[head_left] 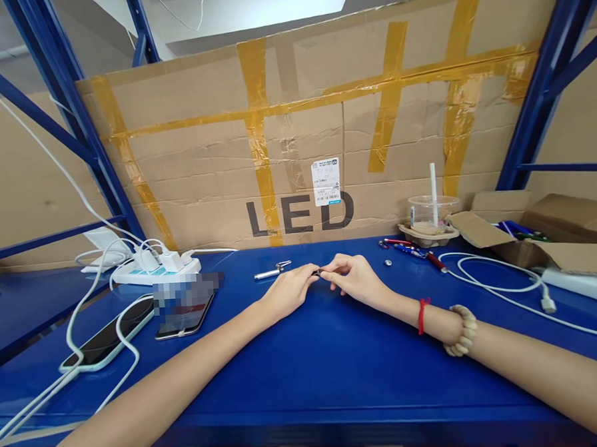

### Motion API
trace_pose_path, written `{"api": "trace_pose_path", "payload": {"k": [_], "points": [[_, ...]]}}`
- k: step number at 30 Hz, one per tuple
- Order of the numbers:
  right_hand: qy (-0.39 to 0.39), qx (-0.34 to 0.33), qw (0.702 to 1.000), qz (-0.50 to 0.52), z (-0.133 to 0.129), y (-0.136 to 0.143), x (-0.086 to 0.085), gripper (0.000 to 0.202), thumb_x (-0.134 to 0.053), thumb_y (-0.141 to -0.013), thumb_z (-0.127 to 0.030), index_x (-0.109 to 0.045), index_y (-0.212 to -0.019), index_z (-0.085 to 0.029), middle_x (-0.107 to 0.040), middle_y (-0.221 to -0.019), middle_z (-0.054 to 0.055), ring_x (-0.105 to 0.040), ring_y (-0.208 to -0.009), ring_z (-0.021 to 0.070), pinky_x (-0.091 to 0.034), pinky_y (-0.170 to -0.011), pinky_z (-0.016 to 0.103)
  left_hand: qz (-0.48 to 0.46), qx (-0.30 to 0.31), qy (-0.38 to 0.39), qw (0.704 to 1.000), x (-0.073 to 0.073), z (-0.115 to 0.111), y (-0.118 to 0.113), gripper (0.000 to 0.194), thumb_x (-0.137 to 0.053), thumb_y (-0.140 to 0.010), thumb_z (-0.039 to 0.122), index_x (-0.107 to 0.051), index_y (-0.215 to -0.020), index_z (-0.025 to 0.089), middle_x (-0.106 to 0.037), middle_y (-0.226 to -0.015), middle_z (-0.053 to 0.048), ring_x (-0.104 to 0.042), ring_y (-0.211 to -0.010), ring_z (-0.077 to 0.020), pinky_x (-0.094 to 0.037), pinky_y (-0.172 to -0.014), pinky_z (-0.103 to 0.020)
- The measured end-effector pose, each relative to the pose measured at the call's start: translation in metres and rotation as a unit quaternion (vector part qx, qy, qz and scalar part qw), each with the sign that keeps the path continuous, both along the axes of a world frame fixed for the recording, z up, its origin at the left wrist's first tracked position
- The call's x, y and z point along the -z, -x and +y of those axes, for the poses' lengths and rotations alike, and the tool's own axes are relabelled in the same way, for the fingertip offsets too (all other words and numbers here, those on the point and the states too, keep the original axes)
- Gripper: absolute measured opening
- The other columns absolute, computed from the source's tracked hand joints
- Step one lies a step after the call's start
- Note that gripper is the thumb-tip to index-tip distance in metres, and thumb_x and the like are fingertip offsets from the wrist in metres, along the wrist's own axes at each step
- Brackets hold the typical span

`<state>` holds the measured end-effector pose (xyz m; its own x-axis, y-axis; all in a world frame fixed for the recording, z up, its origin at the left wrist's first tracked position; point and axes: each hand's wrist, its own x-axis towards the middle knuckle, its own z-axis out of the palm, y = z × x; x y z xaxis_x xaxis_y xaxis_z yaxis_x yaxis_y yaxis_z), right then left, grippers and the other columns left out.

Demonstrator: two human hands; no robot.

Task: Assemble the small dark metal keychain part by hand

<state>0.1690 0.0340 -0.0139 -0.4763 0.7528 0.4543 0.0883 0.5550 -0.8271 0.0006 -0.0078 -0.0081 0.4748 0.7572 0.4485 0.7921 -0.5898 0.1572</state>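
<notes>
My left hand (289, 291) and my right hand (354, 279) meet above the middle of the blue table (330, 362). The fingertips of both pinch a small dark piece (317, 272) between them; its shape is mostly hidden by the fingers. Just beyond my left hand lies a silver pen-like part (267, 274) with a small metal clip piece (283, 264) at its right end. A small round silver item (387, 263) rests on the table to the right of my right hand.
Two phones (115, 336) (187, 316), a white power strip (156, 273) and cables are at the left. At the right are pens (404, 248), a plastic cup (434, 211), a coiled white cable (496, 286) and an open carton (570, 256). Cardboard (200, 175) stands behind.
</notes>
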Motion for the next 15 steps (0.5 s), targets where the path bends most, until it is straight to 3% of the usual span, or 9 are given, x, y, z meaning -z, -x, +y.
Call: {"api": "trace_pose_path", "payload": {"k": [9, 15], "points": [[0.079, -0.029, 0.996, -0.009, 0.010, -0.002, -0.004, 0.034, -0.065, -0.063, -0.043, -0.065, -0.077, -0.012, -0.060, -0.072, 0.005, -0.052, -0.050, 0.0076, -0.043, -0.037, 0.017, -0.023, -0.005, 0.020, 1.000, -0.003, 0.001, 0.000, 0.021, -0.031, -0.090, 0.025, -0.046, -0.103, 0.018, -0.059, -0.095, -0.004, -0.056, -0.083, -0.0151, -0.043, -0.070, -0.024], [0.072, -0.026, 0.997, -0.022, 0.011, -0.004, -0.005, 0.034, -0.066, -0.062, -0.043, -0.066, -0.076, -0.012, -0.062, -0.072, 0.005, -0.051, -0.047, 0.0067, -0.042, -0.036, 0.017, -0.029, -0.003, 0.041, 0.999, -0.004, 0.001, 0.001, 0.021, -0.031, -0.089, 0.025, -0.047, -0.103, 0.019, -0.060, -0.090, -0.003, -0.057, -0.080, -0.0141, -0.043, -0.069, -0.023]]}}
